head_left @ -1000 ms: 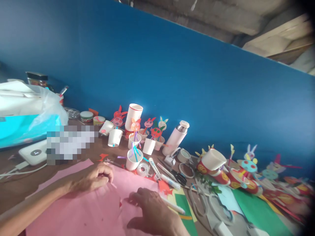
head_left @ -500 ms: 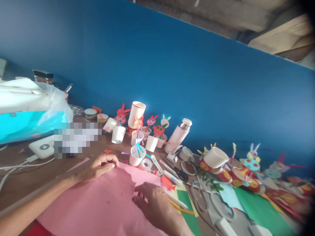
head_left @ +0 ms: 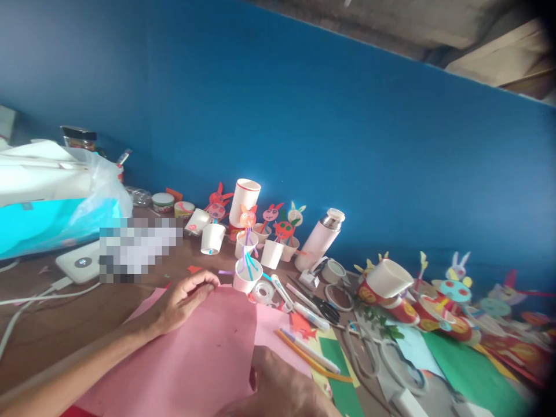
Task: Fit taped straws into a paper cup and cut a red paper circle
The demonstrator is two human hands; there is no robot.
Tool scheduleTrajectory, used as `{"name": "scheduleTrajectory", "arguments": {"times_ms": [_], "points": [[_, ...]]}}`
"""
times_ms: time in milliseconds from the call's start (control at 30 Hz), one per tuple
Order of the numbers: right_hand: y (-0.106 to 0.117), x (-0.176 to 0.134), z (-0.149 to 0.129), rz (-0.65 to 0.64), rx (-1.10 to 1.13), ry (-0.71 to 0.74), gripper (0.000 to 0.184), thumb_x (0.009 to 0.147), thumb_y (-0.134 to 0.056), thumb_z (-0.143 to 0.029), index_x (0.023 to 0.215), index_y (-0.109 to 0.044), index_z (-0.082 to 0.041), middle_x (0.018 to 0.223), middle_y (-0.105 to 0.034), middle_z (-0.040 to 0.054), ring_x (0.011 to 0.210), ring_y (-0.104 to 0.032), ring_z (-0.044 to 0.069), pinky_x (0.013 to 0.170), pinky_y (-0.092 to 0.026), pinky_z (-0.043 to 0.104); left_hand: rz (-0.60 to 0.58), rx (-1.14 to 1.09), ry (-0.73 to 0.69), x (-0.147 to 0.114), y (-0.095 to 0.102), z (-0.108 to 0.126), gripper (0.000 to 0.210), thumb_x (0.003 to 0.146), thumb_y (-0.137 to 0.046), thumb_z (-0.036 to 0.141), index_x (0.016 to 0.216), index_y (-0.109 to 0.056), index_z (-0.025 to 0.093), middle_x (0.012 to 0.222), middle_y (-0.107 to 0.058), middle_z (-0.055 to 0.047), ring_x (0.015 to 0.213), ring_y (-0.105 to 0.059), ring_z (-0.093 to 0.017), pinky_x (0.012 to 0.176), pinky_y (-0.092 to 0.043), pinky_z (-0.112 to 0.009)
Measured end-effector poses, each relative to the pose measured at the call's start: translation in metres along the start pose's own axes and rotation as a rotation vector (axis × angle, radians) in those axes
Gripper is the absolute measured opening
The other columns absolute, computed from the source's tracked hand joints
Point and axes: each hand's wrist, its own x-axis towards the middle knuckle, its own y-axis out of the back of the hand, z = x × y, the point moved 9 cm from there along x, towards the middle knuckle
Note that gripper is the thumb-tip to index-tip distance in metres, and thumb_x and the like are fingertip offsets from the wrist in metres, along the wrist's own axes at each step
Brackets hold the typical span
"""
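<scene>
A large sheet of pink paper (head_left: 195, 359) lies in front of me, with another pink piece (head_left: 280, 339) showing beyond its right edge. At the sheet's far edge, my left hand (head_left: 189, 298) is closed, thumb and fingers pinching the paper near its top corner. My right hand (head_left: 282, 385) is curled at the sheet's right edge, lower down; its fingertips are partly hidden under the hand. Just beyond the paper stands a white paper cup (head_left: 247, 277) with blue and purple strips. To its right lie a tape roll (head_left: 263, 293) and a white cutter (head_left: 281, 291).
Paper cups with rabbit faces (head_left: 272, 255) stand at the back, beside a pink thermos (head_left: 318, 240). Scissors (head_left: 328, 310), pens (head_left: 310, 350) and green paper (head_left: 473, 365) lie on the right. A power bank (head_left: 80, 262) with a white cable is on the left.
My right hand has moved down along the sheet's right edge, and its fingers are more curled. That edge now looks straighter. My left hand stays at the far edge.
</scene>
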Motion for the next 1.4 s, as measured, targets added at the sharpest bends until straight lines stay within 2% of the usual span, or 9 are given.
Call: {"name": "scheduleTrajectory", "arguments": {"times_ms": [100, 200, 333, 500, 767, 1000, 1133, 1267, 1400], "points": [[-0.007, 0.007, -0.002, -0.049, 0.089, 0.019, 0.035, 0.066, -0.071, -0.035, 0.099, -0.068, -0.027, 0.08, -0.068, -0.0037, 0.064, -0.059, 0.013, 0.051, -0.039, 0.019, 0.056, -0.015, -0.019, 0.0, 0.003, -0.004, 0.025, 0.087, -0.041, 0.039, 0.086, -0.058, 0.02, 0.081, -0.062, 0.0, 0.079, -0.058, -0.017, 0.071, -0.045, -0.023], [0.002, 0.02, 0.001, 0.034, 0.154, 0.037, 0.016, 0.074, -0.06, -0.026, 0.081, -0.07, -0.016, 0.067, -0.063, -0.002, 0.053, -0.051, 0.008, 0.046, -0.034, 0.017, 0.11, -0.036, -0.057, 0.0, 0.008, -0.007, 0.022, 0.087, -0.043, 0.037, 0.087, -0.058, 0.02, 0.087, -0.063, -0.001, 0.089, -0.059, -0.019, 0.082, -0.044, -0.024], [0.032, 0.03, 0.009, 0.122, 0.217, 0.083, 0.02, 0.075, -0.061, -0.03, 0.07, -0.067, -0.011, 0.059, -0.059, -0.001, 0.051, -0.05, 0.008, 0.047, -0.036, 0.018, 0.155, -0.088, -0.087, -0.001, 0.01, -0.012, 0.023, 0.089, -0.043, 0.037, 0.092, -0.058, 0.021, 0.093, -0.062, -0.002, 0.091, -0.058, -0.018, 0.081, -0.045, -0.024], [0.066, 0.024, 0.017, 0.098, 0.269, 0.098, 0.027, 0.074, -0.066, -0.038, 0.087, -0.067, -0.014, 0.077, -0.069, 0.003, 0.068, -0.063, 0.016, 0.059, -0.047, 0.023, 0.191, -0.058, -0.051, -0.001, 0.013, -0.021, 0.023, 0.089, -0.042, 0.037, 0.097, -0.057, 0.021, 0.089, -0.06, -0.001, 0.08, -0.056, -0.016, 0.071, -0.044, -0.023], [0.101, 0.011, 0.036, 0.106, 0.036, 0.059, 0.029, 0.078, -0.058, -0.037, 0.091, -0.065, -0.013, 0.087, -0.072, 0.0061, 0.077, -0.067, 0.021, 0.063, -0.05, 0.026, 0.35, -0.198, 0.083, 0.004, 0.054, -0.011, 0.024, 0.081, -0.053, 0.043, 0.086, -0.053, 0.02, 0.058, -0.042, 0.007, 0.052, -0.038, -0.01, 0.05, -0.034, -0.019], [0.134, -0.003, 0.036, 0.315, -0.312, -0.019, 0.011, 0.069, -0.057, -0.019, 0.059, -0.06, -0.015, 0.054, -0.06, -0.0015, 0.051, -0.052, 0.011, 0.046, -0.031, 0.02, 0.17, -0.414, 0.204, 0.008, 0.044, -0.009, 0.025, 0.077, -0.055, 0.044, 0.084, -0.052, 0.02, 0.059, -0.053, 0.005, 0.045, -0.045, -0.009, 0.043, -0.034, -0.018], [0.158, -0.022, 0.029, 0.405, -0.367, -0.041, 0.018, 0.077, -0.053, -0.027, 0.065, -0.062, -0.016, 0.062, -0.065, 0.0024, 0.056, -0.058, 0.015, 0.048, -0.036, 0.022, -0.088, -0.155, 0.071, 0.007, 0.017, 0.001, 0.028, 0.082, -0.047, 0.045, 0.08, -0.056, 0.019, 0.063, -0.057, 0.003, 0.054, -0.05, -0.012, 0.051, -0.039, -0.021], [0.174, -0.044, 0.026, 0.426, -0.124, -0.074, 0.032, 0.082, -0.051, -0.044, 0.09, -0.064, -0.017, 0.071, -0.07, 0.0048, 0.063, -0.067, 0.021, 0.05, -0.047, 0.026, -0.192, 0.089, -0.097, 0.005, 0.005, 0.017, 0.027, 0.084, -0.044, 0.04, 0.079, -0.062, 0.019, 0.072, -0.061, 0.001, 0.068, -0.054, -0.015, 0.064, -0.041, -0.022], [0.203, -0.07, 0.021, 0.685, 0.208, 0.008, 0.044, 0.07, -0.065, -0.049, 0.099, -0.064, -0.016, 0.072, -0.072, 0.0052, 0.062, -0.068, 0.023, 0.052, -0.053, 0.029, -0.234, 0.204, -0.138, 0.005, 0.0, 0.036, 0.026, 0.087, -0.041, 0.033, 0.083, -0.063, 0.02, 0.074, -0.063, 0.002, 0.068, -0.057, -0.014, 0.064, -0.041, -0.021]]}}
